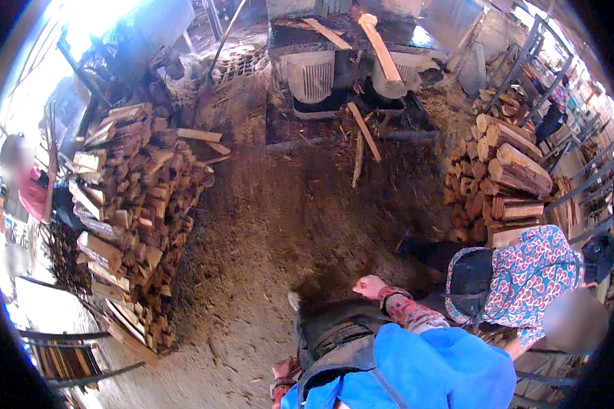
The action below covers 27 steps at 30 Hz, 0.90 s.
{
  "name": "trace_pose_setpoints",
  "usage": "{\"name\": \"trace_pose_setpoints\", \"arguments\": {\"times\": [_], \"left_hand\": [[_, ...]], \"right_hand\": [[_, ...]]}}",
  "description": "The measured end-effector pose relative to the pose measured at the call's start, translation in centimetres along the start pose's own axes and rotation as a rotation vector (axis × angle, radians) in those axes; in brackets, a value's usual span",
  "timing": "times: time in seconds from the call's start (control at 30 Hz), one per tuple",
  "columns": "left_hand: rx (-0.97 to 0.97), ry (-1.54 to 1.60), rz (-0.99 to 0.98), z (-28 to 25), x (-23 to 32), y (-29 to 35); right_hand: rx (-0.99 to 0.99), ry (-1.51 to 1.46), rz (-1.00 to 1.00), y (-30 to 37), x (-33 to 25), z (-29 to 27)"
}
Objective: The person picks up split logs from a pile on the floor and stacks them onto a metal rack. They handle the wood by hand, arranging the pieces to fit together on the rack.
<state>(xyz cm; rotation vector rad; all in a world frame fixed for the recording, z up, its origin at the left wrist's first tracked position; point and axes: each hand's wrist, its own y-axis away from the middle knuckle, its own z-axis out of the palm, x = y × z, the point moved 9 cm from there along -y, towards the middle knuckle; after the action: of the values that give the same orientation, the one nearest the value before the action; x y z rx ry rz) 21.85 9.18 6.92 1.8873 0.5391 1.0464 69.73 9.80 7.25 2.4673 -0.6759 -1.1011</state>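
My right hand [370,286] rests by my lap at the lower middle, its fingers curled in and nothing seen in them. A red patterned sleeve [409,310] covers that wrist. Low on the left of my body is my left hand [284,369], small in view and beside my dark apron [338,324]; its fingers cannot be made out. The apron lies across my legs, over a blue garment [430,361]. Neither hand touches any wood.
Split firewood [143,198] is stacked high on the left, with a person [34,187] beyond it. Logs [518,167] are piled on the right, near a seated person in a patterned top [532,273]. Ahead, a machine with ribbed motors [310,75] has loose planks [365,133] about it.
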Motion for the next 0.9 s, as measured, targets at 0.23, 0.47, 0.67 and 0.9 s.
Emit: {"name": "trace_pose_setpoints", "arguments": {"times": [0.23, 0.47, 0.67, 0.9], "left_hand": [[-0.014, 0.145, -0.001, -8.1, 6.9, -14.6], [-0.118, -0.024, 0.264, -8.2, 29.0, -20.3], [-0.203, 0.086, 0.285, -2.5, 40.5, -21.3], [-0.227, 0.146, 0.110, -1.6, 40.5, -20.8]], "right_hand": [[0.033, -0.149, 0.334, -0.3, 0.8, -1.4], [0.105, -0.440, 0.567, -1.3, 1.8, -3.3], [0.076, -0.513, 0.657, -8.0, 4.3, -4.9], [0.132, -0.469, 0.561, -15.0, 1.8, -14.5]]}}
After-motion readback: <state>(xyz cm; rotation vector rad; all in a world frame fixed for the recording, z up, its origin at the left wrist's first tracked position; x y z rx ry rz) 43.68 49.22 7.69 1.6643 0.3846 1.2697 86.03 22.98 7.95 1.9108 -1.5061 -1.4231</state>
